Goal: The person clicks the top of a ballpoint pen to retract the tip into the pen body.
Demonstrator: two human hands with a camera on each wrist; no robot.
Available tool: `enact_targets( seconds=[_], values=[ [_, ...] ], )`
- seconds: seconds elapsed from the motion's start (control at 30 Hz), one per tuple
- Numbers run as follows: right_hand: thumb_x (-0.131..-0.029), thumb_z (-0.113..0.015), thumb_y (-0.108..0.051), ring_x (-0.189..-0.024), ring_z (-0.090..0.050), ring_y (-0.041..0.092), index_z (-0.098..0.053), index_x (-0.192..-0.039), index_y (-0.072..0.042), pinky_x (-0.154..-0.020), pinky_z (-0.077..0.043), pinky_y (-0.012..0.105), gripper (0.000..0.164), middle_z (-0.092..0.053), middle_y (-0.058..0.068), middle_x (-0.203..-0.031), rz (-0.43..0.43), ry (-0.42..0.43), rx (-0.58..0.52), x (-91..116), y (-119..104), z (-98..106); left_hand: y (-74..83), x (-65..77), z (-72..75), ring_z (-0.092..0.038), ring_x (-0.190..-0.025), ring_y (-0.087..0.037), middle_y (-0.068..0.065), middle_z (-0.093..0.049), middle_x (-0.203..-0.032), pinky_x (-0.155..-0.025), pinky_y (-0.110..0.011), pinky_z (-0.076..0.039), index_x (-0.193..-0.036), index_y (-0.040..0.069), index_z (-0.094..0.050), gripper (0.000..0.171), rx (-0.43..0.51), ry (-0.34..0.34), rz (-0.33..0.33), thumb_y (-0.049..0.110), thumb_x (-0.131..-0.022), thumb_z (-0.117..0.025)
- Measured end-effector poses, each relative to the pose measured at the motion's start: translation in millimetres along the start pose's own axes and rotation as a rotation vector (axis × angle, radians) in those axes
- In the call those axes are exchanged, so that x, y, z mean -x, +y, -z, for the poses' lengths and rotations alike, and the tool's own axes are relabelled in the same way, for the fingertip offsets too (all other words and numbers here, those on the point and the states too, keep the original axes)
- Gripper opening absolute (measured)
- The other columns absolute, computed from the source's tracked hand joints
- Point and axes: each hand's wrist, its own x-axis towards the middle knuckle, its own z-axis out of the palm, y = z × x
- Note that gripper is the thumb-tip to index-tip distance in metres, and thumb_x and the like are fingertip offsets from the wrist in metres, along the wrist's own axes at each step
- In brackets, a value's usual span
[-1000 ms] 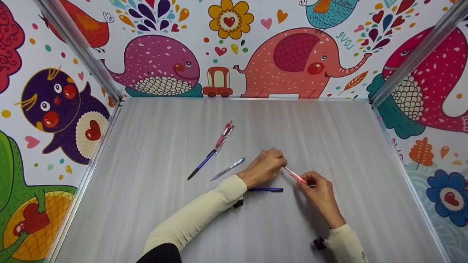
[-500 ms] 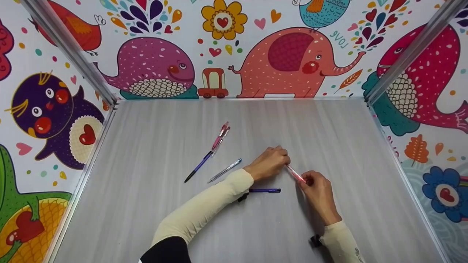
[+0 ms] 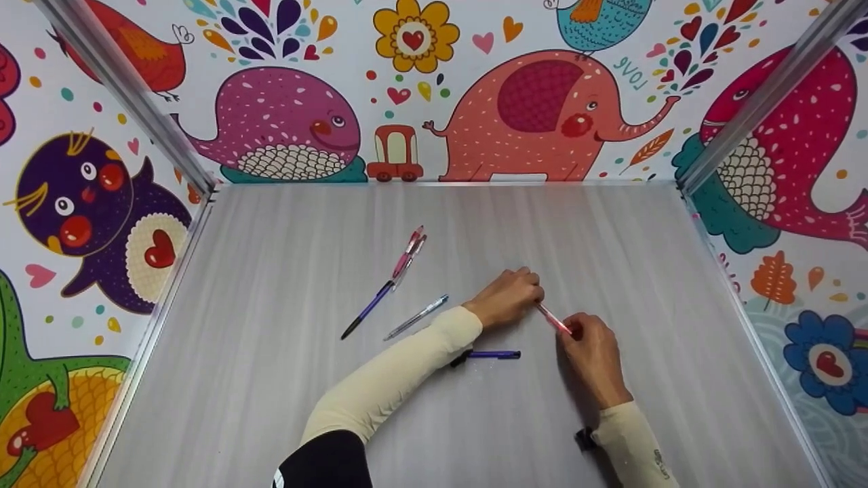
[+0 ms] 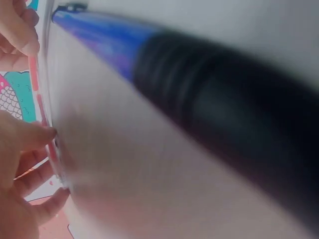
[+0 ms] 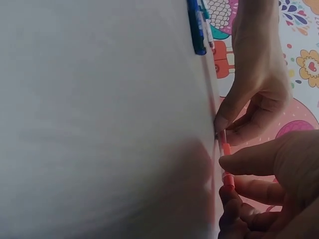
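Both hands hold one slim pink pen over the right half of the table, a hand at either end. My left hand pinches its upper-left end, the fingers covering that tip. My right hand pinches the lower-right end between thumb and fingers. In the right wrist view the pen's red part shows between the two hands. A blue pen lies below my left wrist, partly hidden by it. Its blue barrel and black grip loom large in the left wrist view.
Left of my left hand lies a clear pen with a blue end. Further left, a purple-blue pen with a black grip meets a pink pen. Printed walls and metal posts bound the grey table.
My left hand has moved a little to the right, toward the right hand, and less of the pink pen shows between them. The right hand has risen slightly. The view has shifted slightly.
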Motion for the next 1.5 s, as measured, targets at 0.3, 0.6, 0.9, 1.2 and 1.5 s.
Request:
enact_targets(
  seconds=[0.3,0.6,0.9,1.2,1.5],
  values=[
    [-0.097,-0.079,-0.003,-0.091,-0.065,0.032,-0.076,-0.112,0.004,-0.080,-0.053,0.045,0.017,-0.071,0.018,-0.099,0.012,-0.017,-0.050,-2,-5,6,-0.9,15.2,6.4,-0.066,-0.120,-0.020,-0.004,-0.075,-0.128,-0.102,-0.034,-0.057,-0.130,0.014,-0.080,0.023,0.034,0.050,0.068,0.017,-0.111,-0.067],
    [-0.097,-0.078,0.000,-0.090,-0.075,0.032,-0.077,-0.114,0.005,-0.073,-0.053,0.020,0.019,-0.075,0.018,-0.104,0.060,-0.011,-0.173,-14,-12,10,-2.4,34.3,20.1,-0.065,-0.122,-0.020,-0.004,-0.074,-0.131,-0.099,-0.031,-0.058,-0.133,0.012,-0.078,0.026,0.070,0.120,0.126,0.021,-0.109,-0.071],
    [-0.098,-0.080,-0.001,-0.097,-0.074,0.033,-0.077,-0.116,0.004,-0.073,-0.052,0.012,0.020,-0.076,0.018,-0.109,0.072,-0.061,-0.244,-27,-23,7,-7.3,55.5,35.7,-0.065,-0.123,-0.021,-0.005,-0.073,-0.133,-0.103,-0.033,-0.055,-0.136,0.010,-0.075,0.031,0.149,0.169,0.193,0.026,-0.109,-0.072],
    [-0.098,-0.082,-0.003,-0.102,-0.074,0.031,-0.077,-0.118,0.003,-0.079,-0.051,0.013,0.021,-0.077,0.018,-0.115,0.151,-0.091,-0.269,-43,-39,0,-17.1,75.3,41.6,-0.068,-0.117,-0.026,-0.010,-0.076,-0.126,-0.101,-0.036,-0.057,-0.129,0.003,-0.076,0.029,0.244,0.298,0.217,0.017,-0.104,-0.079],
    [-0.097,-0.083,-0.002,-0.103,-0.074,0.033,-0.078,-0.114,0.003,-0.082,-0.052,0.018,0.018,-0.078,0.016,-0.111,0.207,-0.135,-0.290,-57,-56,-11,-27.1,98.5,46.2,-0.068,-0.120,-0.027,-0.011,-0.077,-0.128,-0.105,-0.037,-0.056,-0.130,0.000,-0.075,0.029,0.344,0.346,0.292,0.017,-0.105,-0.077]
  ],
)
